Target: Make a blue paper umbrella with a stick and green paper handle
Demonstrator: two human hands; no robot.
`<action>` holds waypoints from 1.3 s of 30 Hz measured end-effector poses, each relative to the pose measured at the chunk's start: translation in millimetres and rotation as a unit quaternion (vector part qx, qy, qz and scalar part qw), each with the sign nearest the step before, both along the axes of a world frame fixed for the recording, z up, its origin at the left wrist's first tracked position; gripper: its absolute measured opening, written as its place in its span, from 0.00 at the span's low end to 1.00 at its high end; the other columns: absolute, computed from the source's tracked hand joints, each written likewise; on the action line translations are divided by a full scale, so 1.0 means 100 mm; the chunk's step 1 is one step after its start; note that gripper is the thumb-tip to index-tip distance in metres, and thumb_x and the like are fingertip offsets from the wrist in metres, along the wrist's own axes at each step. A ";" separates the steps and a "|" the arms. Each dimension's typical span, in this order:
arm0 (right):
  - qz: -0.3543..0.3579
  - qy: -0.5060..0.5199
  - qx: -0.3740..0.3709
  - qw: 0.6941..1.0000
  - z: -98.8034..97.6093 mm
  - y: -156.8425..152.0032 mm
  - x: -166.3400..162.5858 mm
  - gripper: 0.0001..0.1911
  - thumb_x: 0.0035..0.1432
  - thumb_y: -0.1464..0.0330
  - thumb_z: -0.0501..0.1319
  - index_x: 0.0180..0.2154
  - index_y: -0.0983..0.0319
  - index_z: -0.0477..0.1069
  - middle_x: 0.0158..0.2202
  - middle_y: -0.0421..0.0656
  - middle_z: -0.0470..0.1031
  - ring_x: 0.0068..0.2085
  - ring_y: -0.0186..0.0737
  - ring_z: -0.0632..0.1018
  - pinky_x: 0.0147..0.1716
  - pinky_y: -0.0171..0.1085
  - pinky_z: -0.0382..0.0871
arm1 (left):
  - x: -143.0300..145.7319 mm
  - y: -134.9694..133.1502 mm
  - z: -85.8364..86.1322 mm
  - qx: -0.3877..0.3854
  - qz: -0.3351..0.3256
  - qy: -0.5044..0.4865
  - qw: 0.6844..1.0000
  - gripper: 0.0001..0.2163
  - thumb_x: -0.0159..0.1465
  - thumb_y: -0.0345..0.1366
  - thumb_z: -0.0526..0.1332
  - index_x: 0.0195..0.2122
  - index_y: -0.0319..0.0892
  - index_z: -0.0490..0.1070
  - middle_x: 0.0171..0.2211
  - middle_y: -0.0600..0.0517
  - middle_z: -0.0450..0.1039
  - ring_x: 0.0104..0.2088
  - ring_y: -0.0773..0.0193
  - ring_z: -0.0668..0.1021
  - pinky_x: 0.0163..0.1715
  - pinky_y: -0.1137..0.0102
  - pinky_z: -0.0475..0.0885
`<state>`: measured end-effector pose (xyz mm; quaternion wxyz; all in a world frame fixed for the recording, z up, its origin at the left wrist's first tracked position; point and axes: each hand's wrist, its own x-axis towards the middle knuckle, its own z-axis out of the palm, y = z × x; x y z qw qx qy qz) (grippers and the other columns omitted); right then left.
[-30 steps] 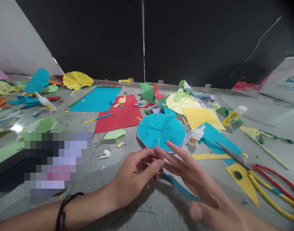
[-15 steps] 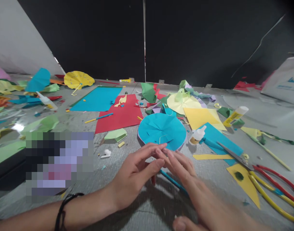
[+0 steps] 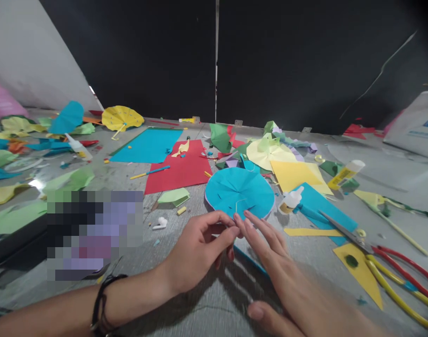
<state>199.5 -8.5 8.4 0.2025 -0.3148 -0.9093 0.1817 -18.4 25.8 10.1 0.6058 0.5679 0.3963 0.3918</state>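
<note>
My left hand (image 3: pixel 203 248), with a dark cord band on its wrist, has its thumb and curled fingers brought together; anything between them is too small or hidden to make out. My right hand (image 3: pixel 282 267) is stretched out, thumb apart, its fingertips touching or almost touching the left fingertips. A thin blue stick (image 3: pixel 251 260), like rolled paper, shows below the hands, partly covered by the right one. Just beyond the fingertips lies a round pleated blue paper disc (image 3: pixel 240 189) with a thin pale bent piece on it.
To the right are a small glue bottle (image 3: pixel 290 201), scissors (image 3: pixel 373 250) with red and yellow handles, and a glue stick (image 3: pixel 347 174). Red paper (image 3: pixel 180 168), a yellow pleated fan (image 3: pixel 122 118) and a white earbud (image 3: pixel 160 223) lie leftward. A black panel (image 3: pixel 147 61) stands behind.
My left thumb and fingers have drawn closer together, and the right fingers have spread a little. The whole view has shifted slightly. Objects on the table stay where they were.
</note>
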 end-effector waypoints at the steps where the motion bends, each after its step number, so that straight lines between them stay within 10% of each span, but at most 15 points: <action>1: -0.001 0.003 -0.001 1.000 0.00 0.00 0.00 0.45 0.75 0.54 0.51 0.75 0.56 0.20 0.79 0.43 0.30 0.77 0.52 0.36 0.72 0.63 0.48 | 0.00 0.01 0.00 0.000 -0.004 0.000 1.000 0.11 0.69 0.44 0.65 0.37 0.40 0.74 0.23 0.56 0.72 0.23 0.69 0.72 0.23 0.75 0.66; 17: 0.001 -0.018 0.033 0.999 -0.01 -0.04 -0.06 0.53 0.71 0.56 0.60 0.75 0.57 0.20 0.78 0.49 0.38 0.76 0.60 0.44 0.72 0.64 0.50 | 0.03 -0.02 0.00 0.020 0.000 0.024 1.000 0.10 0.67 0.41 0.64 0.34 0.39 0.75 0.21 0.57 0.70 0.19 0.70 0.72 0.21 0.76 0.66; 29: 0.001 0.025 0.017 1.000 0.00 -0.12 -0.09 0.53 0.69 0.52 0.61 0.74 0.51 0.22 0.77 0.44 0.43 0.74 0.62 0.55 0.71 0.61 0.56 | 0.02 -0.02 0.02 0.181 0.056 0.155 0.969 0.08 0.62 0.34 0.61 0.25 0.40 0.72 0.22 0.54 0.71 0.24 0.68 0.69 0.27 0.74 0.66; 34: -0.027 0.050 -0.012 0.998 0.06 -0.13 -0.02 0.49 0.71 0.56 0.60 0.76 0.52 0.26 0.76 0.44 0.49 0.73 0.60 0.59 0.70 0.57 0.60 | -0.08 0.04 0.15 0.273 0.027 0.278 0.921 0.09 0.62 0.31 0.58 0.24 0.42 0.70 0.21 0.56 0.69 0.23 0.68 0.70 0.25 0.74 0.65; 39: -0.061 0.065 -0.027 0.996 0.10 -0.17 0.00 0.46 0.72 0.63 0.59 0.76 0.50 0.30 0.76 0.42 0.53 0.72 0.58 0.62 0.70 0.56 0.62 | -0.59 0.02 0.29 0.358 0.086 0.466 0.805 0.09 0.68 0.35 0.57 0.30 0.44 0.70 0.28 0.54 0.75 0.28 0.63 0.76 0.32 0.70 0.66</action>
